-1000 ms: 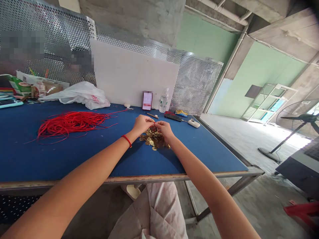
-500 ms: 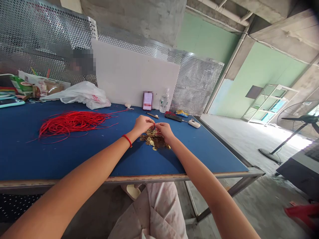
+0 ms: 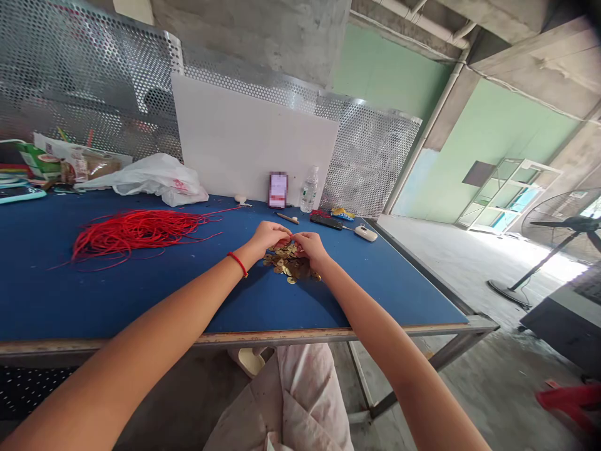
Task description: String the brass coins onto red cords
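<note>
My left hand [image 3: 270,235] and my right hand [image 3: 310,245] meet fingertip to fingertip over a heap of brass-coloured coins [image 3: 293,268] on the blue tabletop. Both are closed in a pinch. A bit of red cord shows at the fingers; most of it is hidden by them. A red braided bracelet [image 3: 238,264] circles my left wrist. To the left of my hands, a loose bundle of red cords [image 3: 136,233] lies spread on the table.
Behind my hands stand a phone [image 3: 278,190] and a clear bottle [image 3: 308,190] against a white board [image 3: 253,131]. A pen-like tool [image 3: 287,218], a black device [image 3: 327,221] and a white case [image 3: 365,233] lie nearby. A white plastic bag [image 3: 157,178] sits back left.
My left hand and wrist have shifted slightly, and the fingertips have drawn closer together. The red cord between them shows less than before. The coins and the cord bundle stay put.
</note>
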Demonstrator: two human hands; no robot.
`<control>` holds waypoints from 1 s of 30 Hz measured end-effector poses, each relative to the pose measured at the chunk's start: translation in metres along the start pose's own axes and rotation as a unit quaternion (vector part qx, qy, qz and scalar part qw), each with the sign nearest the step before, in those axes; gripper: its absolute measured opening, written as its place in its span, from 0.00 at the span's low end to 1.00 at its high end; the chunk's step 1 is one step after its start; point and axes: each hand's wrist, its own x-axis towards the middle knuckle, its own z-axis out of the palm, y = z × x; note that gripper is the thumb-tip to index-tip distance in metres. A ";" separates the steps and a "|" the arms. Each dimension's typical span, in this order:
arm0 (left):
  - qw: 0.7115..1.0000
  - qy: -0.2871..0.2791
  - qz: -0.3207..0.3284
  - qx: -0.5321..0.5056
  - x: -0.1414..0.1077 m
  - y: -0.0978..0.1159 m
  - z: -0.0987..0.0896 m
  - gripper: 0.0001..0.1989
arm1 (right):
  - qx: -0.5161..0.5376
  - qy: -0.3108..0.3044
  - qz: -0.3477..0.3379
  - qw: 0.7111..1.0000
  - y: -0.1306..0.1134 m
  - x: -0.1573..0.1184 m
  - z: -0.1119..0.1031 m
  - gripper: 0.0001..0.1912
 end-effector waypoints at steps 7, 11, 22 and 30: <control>0.997 -0.017 -0.068 -0.014 -0.001 0.003 -0.004 0.07 | -0.021 -0.004 -0.009 1.000 0.000 -0.002 -0.001 0.10; 0.995 -0.032 -0.091 -0.015 0.000 0.002 -0.007 0.08 | -0.048 -0.007 -0.028 0.998 0.002 0.000 -0.001 0.09; 0.990 -0.043 -0.130 -0.041 0.000 0.005 -0.006 0.06 | -0.098 -0.004 -0.068 0.993 0.007 0.007 -0.002 0.07; 0.980 -0.083 -0.165 -0.067 0.001 0.005 -0.007 0.05 | -0.117 -0.009 -0.073 0.990 0.007 0.005 -0.002 0.08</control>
